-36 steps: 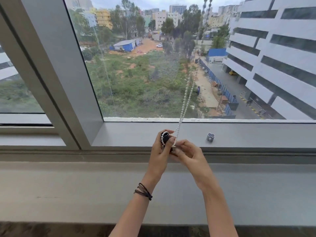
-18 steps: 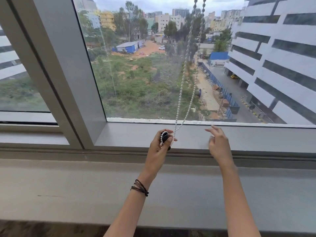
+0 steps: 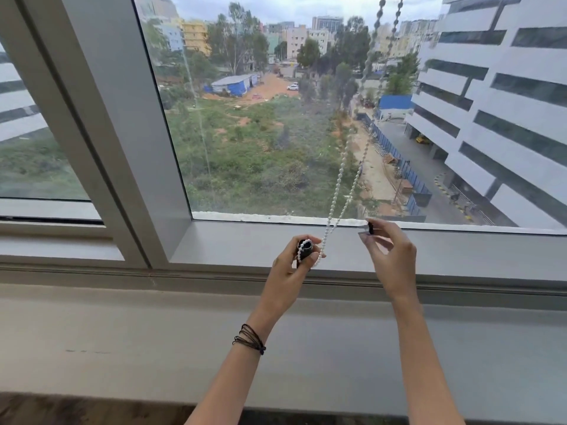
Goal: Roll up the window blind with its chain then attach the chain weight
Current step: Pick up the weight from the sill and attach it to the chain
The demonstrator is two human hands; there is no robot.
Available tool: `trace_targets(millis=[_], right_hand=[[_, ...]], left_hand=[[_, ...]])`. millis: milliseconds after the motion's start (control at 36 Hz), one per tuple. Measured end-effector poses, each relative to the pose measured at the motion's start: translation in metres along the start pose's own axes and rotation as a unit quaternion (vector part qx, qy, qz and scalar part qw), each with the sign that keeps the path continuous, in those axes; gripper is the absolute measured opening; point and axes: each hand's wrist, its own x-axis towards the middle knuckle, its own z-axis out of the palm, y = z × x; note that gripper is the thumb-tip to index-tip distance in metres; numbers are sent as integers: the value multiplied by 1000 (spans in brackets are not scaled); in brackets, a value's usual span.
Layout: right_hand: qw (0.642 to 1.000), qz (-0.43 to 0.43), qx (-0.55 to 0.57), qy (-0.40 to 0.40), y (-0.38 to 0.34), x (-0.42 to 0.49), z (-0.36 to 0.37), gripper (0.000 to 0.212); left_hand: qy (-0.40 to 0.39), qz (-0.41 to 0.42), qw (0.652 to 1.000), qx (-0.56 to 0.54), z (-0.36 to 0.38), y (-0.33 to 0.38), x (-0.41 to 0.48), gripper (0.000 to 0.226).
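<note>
A white bead chain (image 3: 346,176) hangs in two strands from the top right down to the sill. Its bottom loop lies over a dark cylindrical chain weight body (image 3: 304,248), which my left hand (image 3: 291,265) grips upright above the window frame. My right hand (image 3: 388,256) is raised just right of it and pinches a small dark cap piece (image 3: 369,227) between thumb and fingertips. The two hands are apart, the cap a hand's width right of the weight body. The blind itself is out of view.
A grey window frame ledge (image 3: 233,243) runs under the glass, with a thick slanted mullion (image 3: 101,118) at the left. Below it lies a wide pale sill (image 3: 122,348). A black cord bracelet (image 3: 250,338) is on my left wrist.
My right hand left the chain, reached to the small cap on the ledge at the right, picked it up and now holds it raised. My left hand kept the weight body and chain loop.
</note>
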Motion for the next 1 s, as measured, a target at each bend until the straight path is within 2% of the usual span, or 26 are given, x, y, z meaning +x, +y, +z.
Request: trace_targets(millis=[139,306,389,472,583,1000], right_hand=[[990,-112,85,-7,-36,3,6,30],[980,-164,99,-47,-56,12,7,29],[972,-163,103,-132,-61,15,5,28],[964,-158,55,-209,-64,18,5,28],[947,-162,19,-276,-68,19,7,28],[931,-158,-41,-327,-77,22,3,30]], left_hand=[[-13,-3,1000,13,0,1,2,14],[-23,-9,999,24,-3,1,4,16],[-26,-5,999,27,-4,3,4,14],[-32,3,999,38,-5,4,5,13],[-38,0,998,51,-6,4,7,14],[-54,-5,997,57,-8,9,7,18]])
